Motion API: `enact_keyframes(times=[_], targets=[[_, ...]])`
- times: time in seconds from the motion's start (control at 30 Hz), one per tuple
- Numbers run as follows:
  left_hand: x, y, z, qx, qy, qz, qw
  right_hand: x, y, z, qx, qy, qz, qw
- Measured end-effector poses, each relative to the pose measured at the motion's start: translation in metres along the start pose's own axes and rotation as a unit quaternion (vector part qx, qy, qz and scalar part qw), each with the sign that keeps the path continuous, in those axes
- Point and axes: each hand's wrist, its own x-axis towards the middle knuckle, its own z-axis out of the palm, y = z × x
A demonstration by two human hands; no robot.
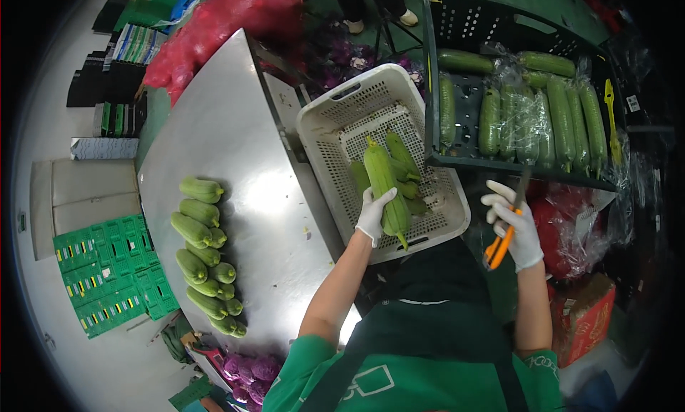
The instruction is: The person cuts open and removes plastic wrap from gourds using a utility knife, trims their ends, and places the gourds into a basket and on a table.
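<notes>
My left hand (372, 218), in a white glove, is closed around a long green luffa gourd (380, 173) with a stem end, held over a white perforated basket (460, 201). Beneath it, more green gourds (404, 157) lie in the basket, partly covered by the held one. My right hand (519, 230), also gloved, grips a knife (499, 248) by its orange handle; the blade points up and away, to the right of the basket. On the steel table (264, 234) to the left lie several shorter green gourds (193, 230) in a double row.
A dark crate (492, 166) at the far right holds cucumbers (564, 123), some in clear film. Red mesh sacks (228, 30) lie beyond the table. Green crates (107, 269) stand at left, purple cabbages (250, 373) near left, a red carton (589, 316) at right. Another person's shoes (409, 17) show at the far side.
</notes>
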Motion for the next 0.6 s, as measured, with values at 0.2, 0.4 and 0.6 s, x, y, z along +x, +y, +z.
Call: enact_keyframes(times=[0.2, 0.4, 0.6], targets=[[0.109, -0.072, -0.012, -0.013, 0.066, -0.122, 0.990, -0.017, -0.005, -0.065, 0.030, 0.121, -0.011, 0.992], [0.210, -0.178, -0.080, -0.128, 0.104, -0.262, 0.951, -0.014, -0.020, -0.082, 0.025, 0.155, 0.013, 0.988], [0.253, -0.195, -0.033, 0.054, 0.285, -0.082, 0.953, -0.016, -0.032, -0.102, -0.008, 0.215, 0.008, 0.977]])
